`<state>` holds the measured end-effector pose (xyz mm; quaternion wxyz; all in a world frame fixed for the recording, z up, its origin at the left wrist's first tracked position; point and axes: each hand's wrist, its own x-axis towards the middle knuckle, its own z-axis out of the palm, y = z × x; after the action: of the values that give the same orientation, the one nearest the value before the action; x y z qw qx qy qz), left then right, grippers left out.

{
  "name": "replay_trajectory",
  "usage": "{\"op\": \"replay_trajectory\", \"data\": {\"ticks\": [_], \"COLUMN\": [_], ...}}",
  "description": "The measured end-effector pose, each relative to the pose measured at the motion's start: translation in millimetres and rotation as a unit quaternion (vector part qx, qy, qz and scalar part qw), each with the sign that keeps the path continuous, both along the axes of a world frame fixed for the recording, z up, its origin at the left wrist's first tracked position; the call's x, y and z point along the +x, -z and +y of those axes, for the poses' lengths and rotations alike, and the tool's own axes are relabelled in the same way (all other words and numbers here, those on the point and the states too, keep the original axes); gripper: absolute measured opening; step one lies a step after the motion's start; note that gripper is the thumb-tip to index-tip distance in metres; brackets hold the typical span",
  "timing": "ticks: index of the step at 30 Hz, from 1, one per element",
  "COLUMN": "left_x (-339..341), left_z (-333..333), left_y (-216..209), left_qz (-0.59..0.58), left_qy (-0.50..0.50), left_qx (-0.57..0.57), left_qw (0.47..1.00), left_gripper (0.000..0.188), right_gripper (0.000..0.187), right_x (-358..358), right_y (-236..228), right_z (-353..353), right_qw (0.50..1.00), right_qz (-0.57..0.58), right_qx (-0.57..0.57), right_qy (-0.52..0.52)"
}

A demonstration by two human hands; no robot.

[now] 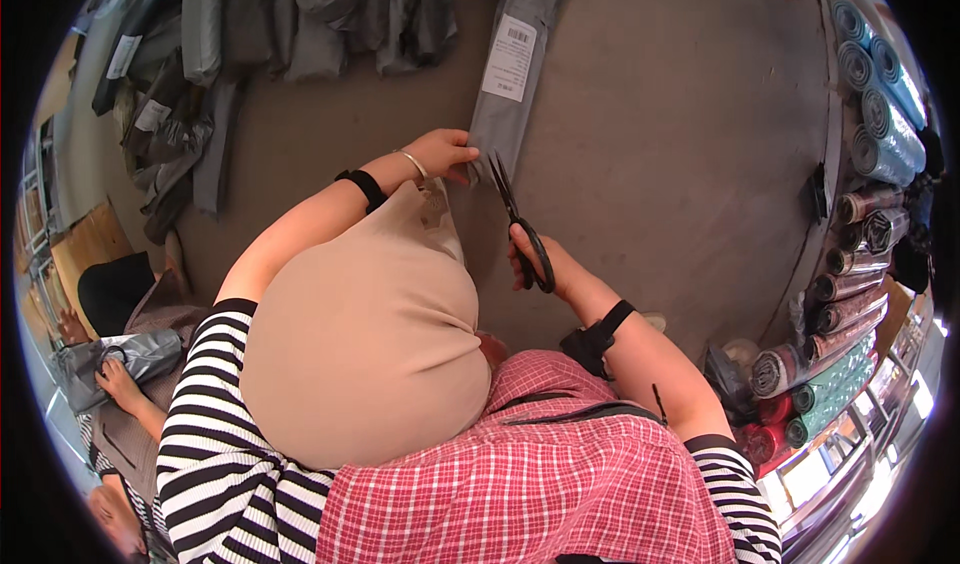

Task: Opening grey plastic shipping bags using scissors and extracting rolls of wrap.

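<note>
On the floor [680, 144], the package [515, 64] runs lengthwise away from my viewpoint, left hand [448, 156] nearer.
Watching remotely, I see the left fingers pinching its near end at the left edge; the right hand's [562, 267] fingers, closed around the scissors' [513, 207] handles, aim slightly parted blades at that end.

Downward view from head (fisheye).

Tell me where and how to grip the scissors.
Grip the scissors by the handle loops, probably from the person's right: the loops lie in the right hand, while the slim blades point away toward the gray package.
</note>
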<state>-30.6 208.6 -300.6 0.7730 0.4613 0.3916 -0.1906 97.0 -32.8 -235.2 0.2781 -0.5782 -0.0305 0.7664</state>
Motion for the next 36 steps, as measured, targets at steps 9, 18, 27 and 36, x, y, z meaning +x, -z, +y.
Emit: {"op": "replay_trajectory", "data": {"ticks": [9, 18, 27, 36], "left_x": [-15, -13, -13, -11], "left_z": [6, 7, 5, 2], "left_y": [20, 18, 12, 10], "left_qz": [0.055, 0.078, 0.083, 0.085], "left_qy": [-0.061, -0.083, -0.082, -0.079], "left_qx": [-0.069, -0.084, -0.057, -0.049], "left_qw": [0.994, 0.99, 0.992, 0.992], "left_gripper": [0.017, 0.013, 0.011, 0.011], "right_gripper": [0.066, 0.065, 0.064, 0.065], "right_x": [1, -4, -10, -16], "right_y": [8, 10, 17, 18], "right_z": [4, 10, 20, 24], "right_qw": [0.999, 0.999, 1.0, 0.999], "right_qz": [0.015, 0.022, 0.025, 0.028], "right_qx": [-0.013, -0.016, -0.013, -0.02], "right_qy": [0.049, 0.025, 0.002, 0.031]}}
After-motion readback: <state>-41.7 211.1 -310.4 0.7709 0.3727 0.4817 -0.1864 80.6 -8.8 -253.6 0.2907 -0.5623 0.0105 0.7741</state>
